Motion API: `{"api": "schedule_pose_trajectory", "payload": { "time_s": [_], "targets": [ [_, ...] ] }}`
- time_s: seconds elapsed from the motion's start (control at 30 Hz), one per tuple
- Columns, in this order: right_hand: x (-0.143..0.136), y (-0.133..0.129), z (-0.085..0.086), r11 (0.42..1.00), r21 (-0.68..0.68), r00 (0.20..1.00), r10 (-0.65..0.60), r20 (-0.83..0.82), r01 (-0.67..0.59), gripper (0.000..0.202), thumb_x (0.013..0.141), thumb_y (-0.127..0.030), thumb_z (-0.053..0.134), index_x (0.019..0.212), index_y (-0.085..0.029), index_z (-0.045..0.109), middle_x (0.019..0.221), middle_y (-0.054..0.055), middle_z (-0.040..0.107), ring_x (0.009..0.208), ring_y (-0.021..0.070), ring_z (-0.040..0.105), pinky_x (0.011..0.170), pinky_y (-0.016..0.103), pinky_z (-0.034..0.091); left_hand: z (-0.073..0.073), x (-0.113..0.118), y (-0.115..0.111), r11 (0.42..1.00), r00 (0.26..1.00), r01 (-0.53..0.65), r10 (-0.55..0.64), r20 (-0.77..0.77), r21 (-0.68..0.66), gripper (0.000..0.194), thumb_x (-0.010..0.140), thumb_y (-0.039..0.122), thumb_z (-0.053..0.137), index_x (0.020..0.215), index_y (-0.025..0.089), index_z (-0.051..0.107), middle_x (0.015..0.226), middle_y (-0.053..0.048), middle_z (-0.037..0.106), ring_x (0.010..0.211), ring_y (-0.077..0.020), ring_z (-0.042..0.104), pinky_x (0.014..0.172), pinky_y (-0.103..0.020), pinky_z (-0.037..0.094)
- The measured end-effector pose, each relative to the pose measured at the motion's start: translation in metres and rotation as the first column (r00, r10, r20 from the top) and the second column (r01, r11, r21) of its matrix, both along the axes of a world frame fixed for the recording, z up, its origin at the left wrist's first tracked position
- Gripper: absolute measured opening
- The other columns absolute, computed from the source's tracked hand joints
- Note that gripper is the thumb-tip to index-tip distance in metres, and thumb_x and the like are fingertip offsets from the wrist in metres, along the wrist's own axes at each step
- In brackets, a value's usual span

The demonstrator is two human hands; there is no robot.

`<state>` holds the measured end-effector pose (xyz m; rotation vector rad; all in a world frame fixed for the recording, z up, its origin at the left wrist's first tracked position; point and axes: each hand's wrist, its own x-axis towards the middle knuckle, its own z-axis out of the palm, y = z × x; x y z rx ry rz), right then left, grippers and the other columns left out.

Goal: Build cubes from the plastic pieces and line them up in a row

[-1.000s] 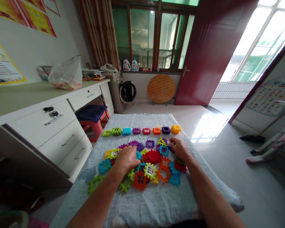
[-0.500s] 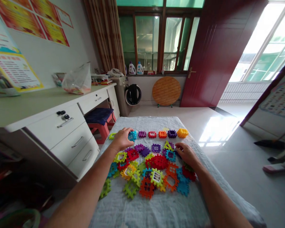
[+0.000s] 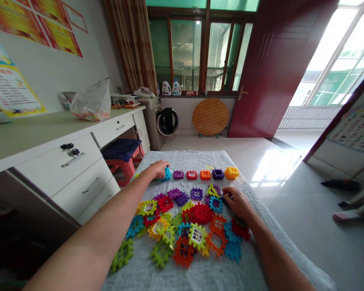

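Observation:
My left hand (image 3: 158,169) reaches to the far left of the cloth-covered table, its fingers closed at a blue interlocking block (image 3: 167,173); my hand hides part of the grip. The block is at the left of a row with a purple block (image 3: 178,174), a red block (image 3: 191,175), an orange block (image 3: 205,175), a dark purple block (image 3: 218,174) and a yellow block (image 3: 231,173). My right hand (image 3: 235,201) rests low at the right of the loose pieces, fingers loosely bent and apart, near a green triangular piece (image 3: 212,190) and a blue square frame (image 3: 216,204).
Loose notched plastic pieces, including a red piece (image 3: 201,213) and an orange piece (image 3: 183,251), lie in a pile on the grey tablecloth (image 3: 224,275). A white desk (image 3: 79,169) and a stool (image 3: 121,150) stand left. A washing machine (image 3: 154,121) is beyond.
The view has shifted slightly. My left hand has moved from beside the blue block to its upper left, with the forearm extended further. My right hand has stayed nearly in place.

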<state>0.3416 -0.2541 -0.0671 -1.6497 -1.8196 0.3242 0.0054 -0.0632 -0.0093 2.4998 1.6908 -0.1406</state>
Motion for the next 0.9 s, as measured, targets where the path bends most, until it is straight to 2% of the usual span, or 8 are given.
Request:
{"api": "schedule_pose_trajectory", "payload": {
  "time_s": [0.27, 0.5, 0.6, 0.67, 0.8, 0.9],
  "targets": [
    [-0.001, -0.001, -0.001, 1.0, -0.01, 1.0, 0.01, -0.008, -0.01, 0.024, 0.078, -0.023, 0.047, 0.095, -0.019, 0.063, 0.087, 0.004, 0.065, 0.072, 0.0152, 0.059, 0.071, 0.027, 0.046, -0.013, 0.003, 0.004, 0.998, 1.0, -0.002, 0.0, -0.027, -0.057, 0.067, 0.045, 0.013, 0.071, 0.111, 0.022, 0.058, 0.117, -0.006, 0.059, 0.088, -0.0226, 0.063, 0.066, -0.024, 0.049],
    [-0.001, -0.001, 0.0, 1.0, -0.028, 1.0, -0.002, -0.002, 0.002, 0.024, 0.078, -0.024, 0.048, 0.096, -0.018, 0.063, 0.087, 0.005, 0.065, 0.075, 0.0167, 0.059, 0.074, 0.029, 0.046, -0.006, 0.007, 0.0, 0.996, 0.998, 0.016, -0.021, -0.054, -0.093, 0.064, 0.046, 0.009, 0.067, 0.109, 0.021, 0.059, 0.099, -0.003, 0.067, 0.088, -0.0229, 0.064, 0.069, -0.024, 0.049],
    [-0.001, -0.001, 0.0, 0.999, -0.044, 1.0, -0.01, -0.01, 0.01, 0.025, 0.078, -0.022, 0.047, 0.096, -0.018, 0.063, 0.088, 0.005, 0.065, 0.074, 0.0161, 0.059, 0.074, 0.029, 0.046, 0.0, 0.009, -0.005, 0.996, 0.997, 0.019, -0.025, -0.073, -0.087, 0.067, 0.047, 0.008, 0.066, 0.112, 0.021, 0.058, 0.105, -0.004, 0.065, 0.093, -0.0237, 0.063, 0.074, -0.026, 0.049],
    [-0.001, -0.001, 0.0, 0.999, -0.044, 1.0, -0.018, 0.002, 0.018, 0.024, 0.079, -0.021, 0.048, 0.096, -0.017, 0.064, 0.089, 0.005, 0.065, 0.077, 0.0165, 0.059, 0.075, 0.029, 0.046, 0.005, 0.01, -0.011, 0.999, 0.996, 0.01, -0.014, -0.084, -0.048, 0.074, 0.047, 0.01, 0.067, 0.118, 0.022, 0.055, 0.118, -0.007, 0.06, 0.105, -0.0275, 0.058, 0.082, -0.03, 0.048],
    [-0.002, -0.001, 0.001, 1.0, 0.021, 0.994, -0.012, 0.111, 0.01, 0.023, 0.08, -0.019, 0.05, 0.098, -0.019, 0.065, 0.096, 0.006, 0.067, 0.094, 0.0203, 0.056, 0.087, 0.032, 0.041, 0.018, 0.018, -0.033, 0.996, 0.998, 0.013, -0.007, -0.064, 0.086, 0.087, 0.051, 0.018, 0.07, 0.133, 0.023, 0.041, 0.143, -0.012, 0.038, 0.13, -0.0336, 0.035, 0.101, -0.04, 0.036],
    [-0.007, -0.002, 0.005, 0.999, 0.039, 0.981, 0.028, 0.191, -0.036, 0.024, 0.082, -0.022, 0.052, 0.103, -0.022, 0.065, 0.101, 0.005, 0.067, 0.099, 0.022, 0.053, 0.091, 0.034, 0.038, 0.025, 0.026, -0.067, 0.967, 0.991, 0.119, -0.129, 0.031, 0.226, 0.079, 0.06, 0.028, 0.069, 0.134, 0.02, 0.041, 0.142, -0.013, 0.038, 0.132, -0.0317, 0.031, 0.108, -0.04, 0.027]
  ]
}}
